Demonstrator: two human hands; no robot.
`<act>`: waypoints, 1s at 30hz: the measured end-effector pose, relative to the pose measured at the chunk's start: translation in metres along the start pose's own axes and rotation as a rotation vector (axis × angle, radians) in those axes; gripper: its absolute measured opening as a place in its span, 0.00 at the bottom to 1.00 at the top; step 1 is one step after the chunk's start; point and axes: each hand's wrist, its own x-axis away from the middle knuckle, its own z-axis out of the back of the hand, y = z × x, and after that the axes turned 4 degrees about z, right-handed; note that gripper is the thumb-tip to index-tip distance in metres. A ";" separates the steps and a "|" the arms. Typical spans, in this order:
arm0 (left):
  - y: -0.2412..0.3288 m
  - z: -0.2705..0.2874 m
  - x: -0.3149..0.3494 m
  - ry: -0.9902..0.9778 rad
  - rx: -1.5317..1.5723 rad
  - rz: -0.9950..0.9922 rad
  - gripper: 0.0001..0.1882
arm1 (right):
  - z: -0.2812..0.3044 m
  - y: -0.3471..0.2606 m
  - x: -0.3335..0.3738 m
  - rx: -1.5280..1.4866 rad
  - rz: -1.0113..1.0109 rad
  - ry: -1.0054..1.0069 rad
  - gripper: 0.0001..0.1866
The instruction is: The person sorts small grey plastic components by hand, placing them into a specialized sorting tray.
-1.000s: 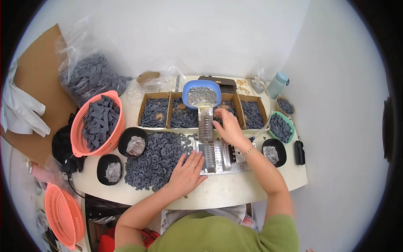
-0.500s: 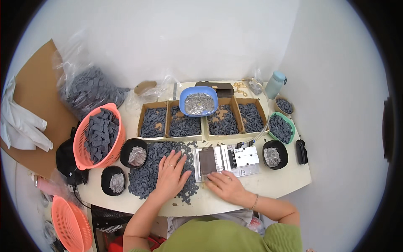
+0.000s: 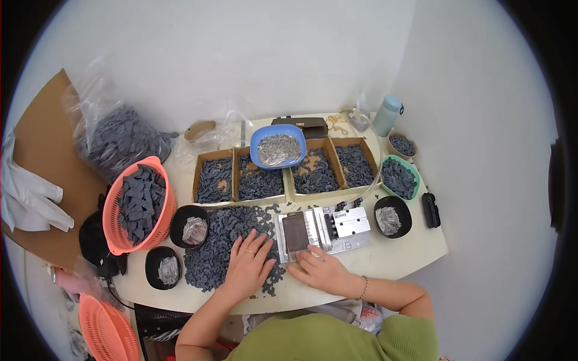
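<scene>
My left hand (image 3: pixel 247 268) lies with fingers spread on a wide pile of small dark grey pieces (image 3: pixel 211 253). It is open, and I see nothing gripped in it. My right hand (image 3: pixel 319 271) rests at the near edge of a metal fixture (image 3: pixel 319 230). Its fingers are slightly bent and apart, touching the fixture beside a dark brown block (image 3: pixel 295 231). What lies under those fingertips is hidden. A white pneumatic cylinder block (image 3: pixel 351 223) forms the fixture's right side, with clear tubing attached.
Black bowls of thin metal pins stand left (image 3: pixel 161 268) and right (image 3: pixel 393 216). Behind are cardboard trays (image 3: pixel 233 174) of grey pieces and a blue bowl (image 3: pixel 278 146) of pins. An orange basket (image 3: pixel 171 204), a green bowl (image 3: pixel 398 178) and a bottle (image 3: pixel 388 115) flank them.
My right hand has drawn slightly left and nearer to me, off the brown block's near end, its fingers more bent. My left hand stays on the pile. The whole view has shifted slightly.
</scene>
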 end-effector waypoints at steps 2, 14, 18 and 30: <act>0.001 -0.003 0.001 0.009 0.008 -0.021 0.21 | 0.000 0.014 0.002 -0.060 0.019 0.111 0.14; 0.033 -0.047 -0.029 0.139 -0.197 -0.237 0.14 | -0.066 0.137 -0.060 -0.950 -0.769 0.282 0.34; 0.029 -0.052 -0.034 0.065 -0.385 -0.275 0.10 | -0.055 0.149 -0.046 -1.135 -0.694 0.078 0.30; -0.027 0.065 -0.075 0.491 0.169 0.341 0.04 | -0.012 0.239 0.028 0.295 -0.596 -0.722 0.08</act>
